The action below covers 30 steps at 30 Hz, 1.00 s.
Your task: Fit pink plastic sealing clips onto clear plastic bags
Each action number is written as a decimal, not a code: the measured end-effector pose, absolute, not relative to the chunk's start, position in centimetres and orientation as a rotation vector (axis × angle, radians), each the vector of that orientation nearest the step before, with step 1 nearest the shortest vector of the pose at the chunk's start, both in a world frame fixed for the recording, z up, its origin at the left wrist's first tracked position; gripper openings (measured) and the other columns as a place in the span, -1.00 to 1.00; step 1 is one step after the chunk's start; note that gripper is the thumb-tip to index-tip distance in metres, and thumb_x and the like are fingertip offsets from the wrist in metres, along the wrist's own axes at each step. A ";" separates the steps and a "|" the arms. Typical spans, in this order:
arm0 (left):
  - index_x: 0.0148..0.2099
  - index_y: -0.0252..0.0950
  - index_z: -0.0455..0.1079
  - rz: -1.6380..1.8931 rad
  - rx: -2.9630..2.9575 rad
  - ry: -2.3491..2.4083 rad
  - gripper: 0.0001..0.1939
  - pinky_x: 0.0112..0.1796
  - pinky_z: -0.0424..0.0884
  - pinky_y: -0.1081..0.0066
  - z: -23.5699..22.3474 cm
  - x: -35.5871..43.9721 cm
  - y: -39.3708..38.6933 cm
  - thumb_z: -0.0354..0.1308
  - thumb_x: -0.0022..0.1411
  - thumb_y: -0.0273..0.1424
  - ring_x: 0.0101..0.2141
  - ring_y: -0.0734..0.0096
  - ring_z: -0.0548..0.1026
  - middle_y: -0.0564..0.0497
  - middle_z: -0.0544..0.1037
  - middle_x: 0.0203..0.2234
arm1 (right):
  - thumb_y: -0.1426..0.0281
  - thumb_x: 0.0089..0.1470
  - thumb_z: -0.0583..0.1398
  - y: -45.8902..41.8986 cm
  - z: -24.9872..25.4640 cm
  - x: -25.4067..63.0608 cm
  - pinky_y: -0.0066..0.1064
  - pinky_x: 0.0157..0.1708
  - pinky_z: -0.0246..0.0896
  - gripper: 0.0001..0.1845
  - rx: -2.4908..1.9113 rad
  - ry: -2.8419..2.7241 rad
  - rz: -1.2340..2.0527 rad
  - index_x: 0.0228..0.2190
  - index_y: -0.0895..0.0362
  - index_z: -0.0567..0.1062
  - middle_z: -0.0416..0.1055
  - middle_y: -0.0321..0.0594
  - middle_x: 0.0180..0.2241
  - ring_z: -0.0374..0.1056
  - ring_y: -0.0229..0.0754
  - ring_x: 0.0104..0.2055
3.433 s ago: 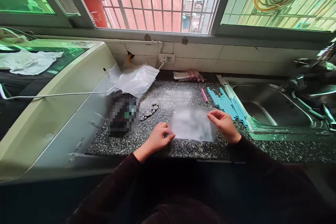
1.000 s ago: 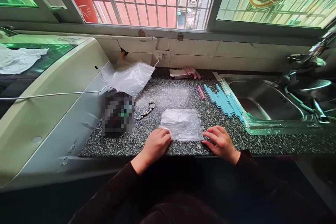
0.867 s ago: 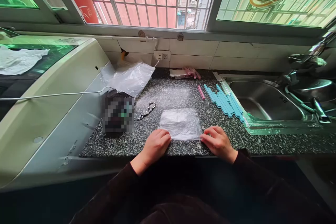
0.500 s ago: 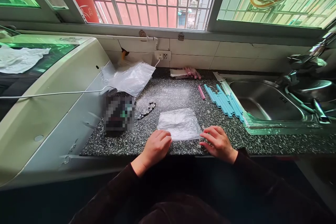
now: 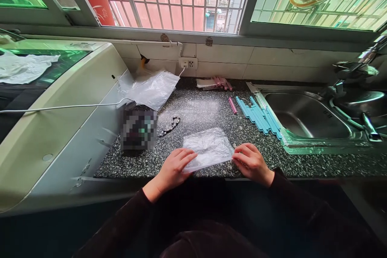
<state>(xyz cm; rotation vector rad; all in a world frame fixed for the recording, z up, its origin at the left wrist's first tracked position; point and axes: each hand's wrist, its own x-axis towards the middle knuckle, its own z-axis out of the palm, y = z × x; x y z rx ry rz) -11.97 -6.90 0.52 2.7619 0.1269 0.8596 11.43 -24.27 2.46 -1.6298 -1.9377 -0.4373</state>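
A clear plastic bag (image 5: 208, 147) lies nearly flat at the counter's front edge, between my two hands. My left hand (image 5: 177, 162) grips its near left corner, fingers over the top and the thumb hidden. At the near right corner my right hand (image 5: 249, 161) pinches the bag between thumb and fingertips. Beyond my right hand, several light blue sealing strips (image 5: 256, 115) lie side by side in a loose row. One pink strip (image 5: 232, 105) rests just left of them.
Pink strips on plastic bags (image 5: 222, 83) lie by the wall. A crumpled plastic sheet (image 5: 154, 86), a beaded cord (image 5: 171, 127) and a blurred-out dark object (image 5: 138, 130) are to the left, beside a white machine (image 5: 87, 84). The steel sink (image 5: 305, 115) is at right.
The bag's near left corner has come toward me and tilted with my left hand, which moved slightly left and nearer. My right hand has closed on the right corner.
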 end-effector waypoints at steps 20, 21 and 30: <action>-0.37 -0.32 0.39 0.663 2.123 0.700 -0.82 -0.36 0.37 0.42 0.7 -10.8 -5.7 0.02 0.14 -0.34 -0.42 0.39 0.46 -0.01 0.52 -0.48 | 0.39 0.07 0.12 -21.1 1.0 14.7 -0.31 -0.31 0.18 -0.83 -1.725 -1.838 0.012 -0.48 0.11 0.49 0.41 -0.20 -0.42 0.23 -0.20 -0.33; -0.39 -0.32 0.38 0.660 2.092 0.738 -0.81 -0.37 0.36 0.42 0.8 -10.6 -5.7 0.01 0.14 -0.33 -0.44 0.39 0.46 -0.01 0.52 -0.50 | 0.38 0.07 0.12 -21.0 1.0 14.7 -0.32 -0.32 0.18 -0.80 -1.747 -1.806 0.035 -0.52 0.11 0.48 0.41 -0.20 -0.43 0.23 -0.21 -0.34; -0.28 -0.32 0.34 0.660 2.037 0.907 -0.82 -0.42 0.31 0.44 0.9 -9.2 -5.1 0.02 0.11 -0.33 -0.55 0.43 0.41 0.07 0.45 -0.62 | 0.36 0.04 0.13 -19.7 0.5 14.7 -0.36 -0.38 0.14 -0.72 -1.974 -1.542 0.063 -0.67 0.12 0.36 0.39 -0.26 -0.53 0.25 -0.23 -0.43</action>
